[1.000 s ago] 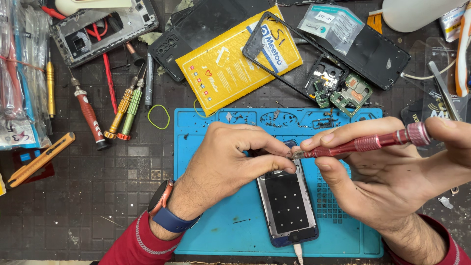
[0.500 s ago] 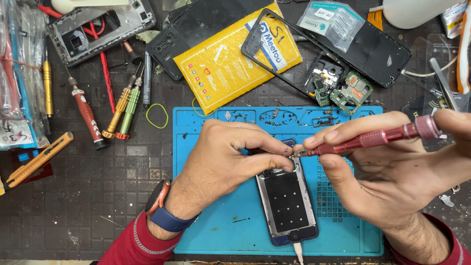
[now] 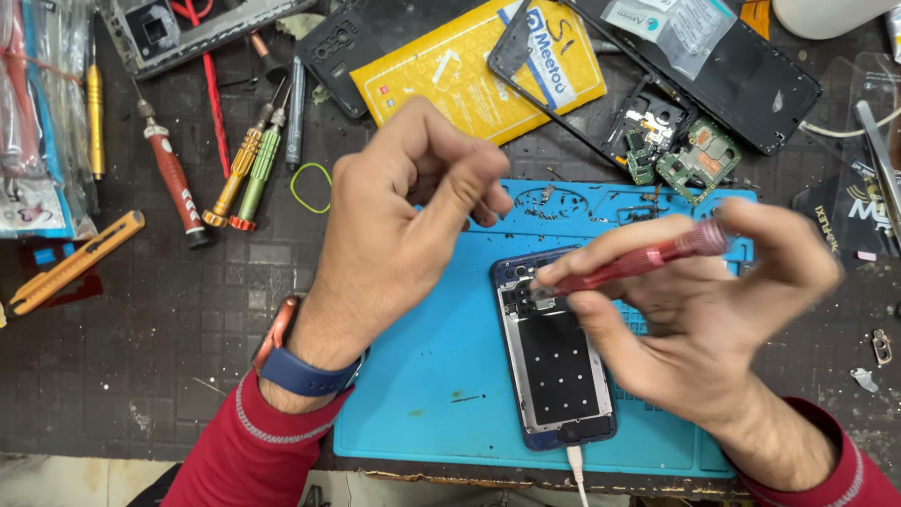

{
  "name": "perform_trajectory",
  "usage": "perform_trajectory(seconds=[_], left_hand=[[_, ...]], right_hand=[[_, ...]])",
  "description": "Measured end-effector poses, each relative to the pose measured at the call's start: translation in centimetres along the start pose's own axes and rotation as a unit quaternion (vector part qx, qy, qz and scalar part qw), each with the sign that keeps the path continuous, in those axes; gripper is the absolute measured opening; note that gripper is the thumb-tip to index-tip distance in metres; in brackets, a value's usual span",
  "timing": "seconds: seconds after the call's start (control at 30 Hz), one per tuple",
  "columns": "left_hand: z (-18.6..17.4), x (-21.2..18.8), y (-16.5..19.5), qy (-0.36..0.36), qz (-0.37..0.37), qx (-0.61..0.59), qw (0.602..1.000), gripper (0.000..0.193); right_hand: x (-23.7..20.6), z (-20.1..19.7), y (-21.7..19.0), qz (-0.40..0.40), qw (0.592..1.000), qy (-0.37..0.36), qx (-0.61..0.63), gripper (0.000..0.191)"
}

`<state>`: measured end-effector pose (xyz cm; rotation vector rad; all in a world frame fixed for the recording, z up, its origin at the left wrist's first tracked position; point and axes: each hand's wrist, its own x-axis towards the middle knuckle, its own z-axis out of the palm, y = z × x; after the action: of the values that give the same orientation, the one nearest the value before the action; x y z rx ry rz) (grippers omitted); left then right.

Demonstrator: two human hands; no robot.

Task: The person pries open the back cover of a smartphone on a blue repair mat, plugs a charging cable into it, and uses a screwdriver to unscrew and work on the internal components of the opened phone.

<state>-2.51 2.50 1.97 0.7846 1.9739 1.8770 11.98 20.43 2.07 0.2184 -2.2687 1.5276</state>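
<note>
The right hand [image 3: 713, 319] pinches a slim red screwdriver [image 3: 638, 263], tip on the opened phone's [image 3: 558, 361] top end. The left hand [image 3: 413, 207] hovers, fingers curled, perhaps around a screw. The phone, light and fragile, lies on the blue mat [image 3: 422, 376]; hold its edges.

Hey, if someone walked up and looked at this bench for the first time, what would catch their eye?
Probably the opened phone lying on the bright blue mat at centre, with the right hand pointing a red screwdriver at its top end. The left hand is raised above the mat, fingertips pinched together. Behind them, a yellow packet stands out among dark phone parts.
</note>
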Motion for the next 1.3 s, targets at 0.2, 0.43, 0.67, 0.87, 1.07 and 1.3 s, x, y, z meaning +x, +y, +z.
perform_trajectory(seconds=[0.2, 0.43, 0.67, 0.87, 1.07, 1.3], left_hand=[[-0.1, -0.3, -0.6, 0.016, 0.013, 0.004, 1.000, 0.042], [-0.4, -0.6, -0.9, 0.029, 0.043, -0.039, 0.998, 0.048], [-0.3, -0.6, -0.6, 0.028, 0.036, -0.020, 0.999, 0.047], [-0.2, -0.5, -0.1, 0.026, 0.042, -0.016, 0.999, 0.051], [-0.2, -0.6, -0.2, 0.021, 0.037, -0.024, 0.999, 0.048], [-0.2, -0.9, -0.4, 0.006, 0.050, -0.051, 0.997, 0.043]], right_hand=[[-0.7, 0.9, 1.4, 0.036, 0.996, -0.075, 0.032, 0.080], [-1.0, 1.1, 2.5, 0.041, 0.994, -0.087, 0.054, 0.082], [-1.0, 1.0, 2.4, 0.033, 0.995, -0.093, 0.033, 0.081], [-0.9, 0.9, 2.5, 0.018, 0.995, -0.101, 0.013, 0.080], [-0.9, 1.0, 2.3, -0.051, 0.992, -0.109, -0.030, 0.078], [0.2, 0.4, 1.1, -0.207, 0.960, -0.174, -0.072, 0.067]])
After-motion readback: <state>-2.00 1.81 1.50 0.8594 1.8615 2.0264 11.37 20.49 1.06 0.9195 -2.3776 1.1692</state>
